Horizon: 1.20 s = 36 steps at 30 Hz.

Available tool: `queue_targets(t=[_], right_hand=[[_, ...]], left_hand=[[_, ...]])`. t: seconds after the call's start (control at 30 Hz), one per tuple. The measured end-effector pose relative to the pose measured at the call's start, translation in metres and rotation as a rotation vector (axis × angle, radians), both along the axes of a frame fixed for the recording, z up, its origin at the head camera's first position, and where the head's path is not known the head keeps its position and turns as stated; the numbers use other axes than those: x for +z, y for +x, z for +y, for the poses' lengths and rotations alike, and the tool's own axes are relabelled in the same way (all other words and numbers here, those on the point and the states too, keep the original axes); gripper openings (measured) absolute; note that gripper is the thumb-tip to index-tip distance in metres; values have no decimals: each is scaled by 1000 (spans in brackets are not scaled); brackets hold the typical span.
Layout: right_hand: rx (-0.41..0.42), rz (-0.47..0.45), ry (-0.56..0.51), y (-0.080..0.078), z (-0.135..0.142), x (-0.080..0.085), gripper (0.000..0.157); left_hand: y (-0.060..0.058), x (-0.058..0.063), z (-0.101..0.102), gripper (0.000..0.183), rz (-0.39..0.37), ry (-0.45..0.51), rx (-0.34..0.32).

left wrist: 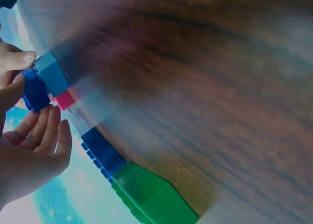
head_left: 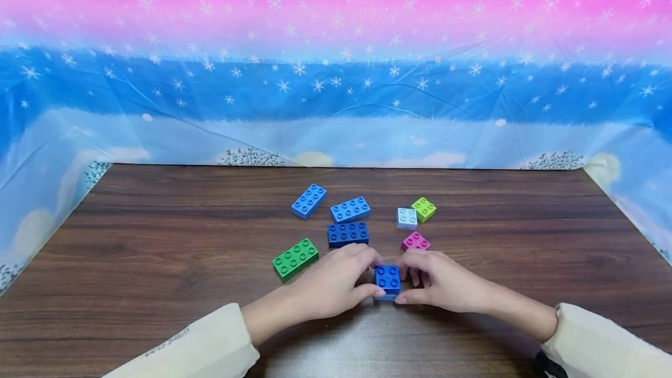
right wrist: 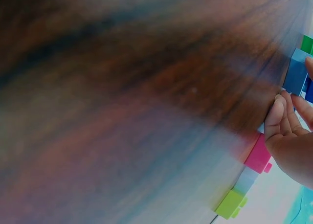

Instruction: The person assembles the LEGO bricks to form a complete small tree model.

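Note:
Both hands meet around two stacked toy building bricks at the front middle of the table. The upper one is a dark blue four-stud brick; a lighter blue brick lies directly under it. My left hand pinches the dark blue brick between thumb and fingers, the thumb on its near side. From the other side my right hand grips the lighter blue brick, its thumb at the near face. In the right wrist view, the right hand's curled fingers are beside the lighter blue brick.
Left of the hands lies a green brick. Beyond them are a navy brick and two medium blue bricks. A pink brick, a pale blue brick and a lime brick sit behind the right hand.

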State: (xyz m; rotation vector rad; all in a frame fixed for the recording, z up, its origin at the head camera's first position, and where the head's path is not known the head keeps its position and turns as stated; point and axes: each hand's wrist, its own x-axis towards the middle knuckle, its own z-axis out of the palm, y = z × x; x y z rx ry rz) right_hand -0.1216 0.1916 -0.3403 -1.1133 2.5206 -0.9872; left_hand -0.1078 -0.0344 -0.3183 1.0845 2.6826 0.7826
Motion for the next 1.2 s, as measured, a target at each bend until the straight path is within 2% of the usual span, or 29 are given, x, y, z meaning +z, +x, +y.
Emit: queue_targets(t=[0.53, 0.77, 0.97, 1.2], right_hand=[[0, 8, 6, 0, 0, 0, 31], [21, 39, -7, -1, 0, -1, 30], [39, 68, -19, -1, 0, -1, 31], [31, 36, -22, -1, 0, 0, 31]], left_hand=[[0, 0, 2, 30, -3, -2, -5], [-2, -1, 3, 32, -67, 39, 7], [-4, -2, 2, 32, -78, 69, -8], [-5, -1, 2, 30, -75, 83, -25]])
